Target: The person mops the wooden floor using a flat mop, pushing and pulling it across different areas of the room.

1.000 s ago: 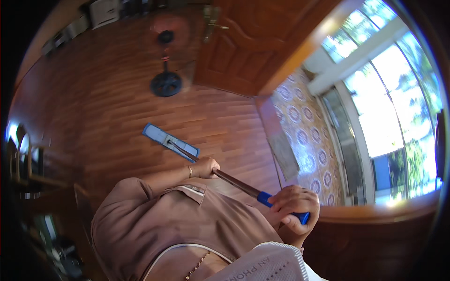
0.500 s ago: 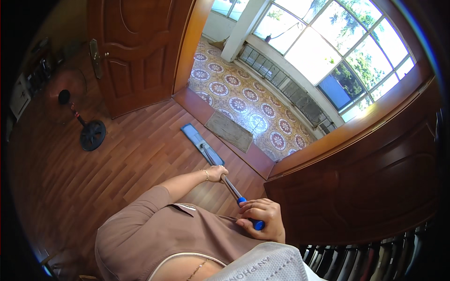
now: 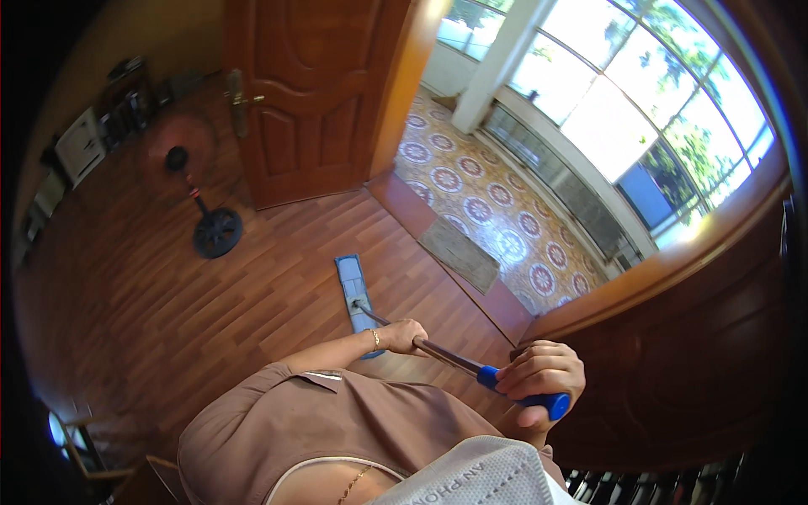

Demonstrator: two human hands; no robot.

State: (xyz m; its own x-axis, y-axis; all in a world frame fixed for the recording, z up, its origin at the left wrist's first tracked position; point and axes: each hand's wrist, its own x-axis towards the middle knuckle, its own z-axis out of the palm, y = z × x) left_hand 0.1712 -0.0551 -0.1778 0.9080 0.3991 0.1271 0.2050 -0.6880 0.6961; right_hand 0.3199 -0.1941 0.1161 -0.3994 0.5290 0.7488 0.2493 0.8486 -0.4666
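Observation:
A flat mop [image 3: 354,290] with a light-blue rectangular head lies on the wooden floor in front of me. Its metal pole slants from the head up toward the right. My left hand [image 3: 401,336], wearing a gold bracelet, is wrapped round the lower part of the pole. At the top end, my right hand [image 3: 544,378] grips the blue handle [image 3: 487,377], whose rounded end shows below the fingers. The lower end of the mop head is partly covered by my left forearm.
An open wooden door [image 3: 316,101] stands beyond the mop, with a black-based standing fan [image 3: 217,233] to its left. A grey doormat [image 3: 459,252] lies on the threshold before a patterned tile floor [image 3: 476,209]. Another dark door panel [image 3: 673,362] is at right.
The mop head has moved left and nearer to me, away from the threshold, and turned more upright in view. My right hand has moved right and slightly up with the handle.

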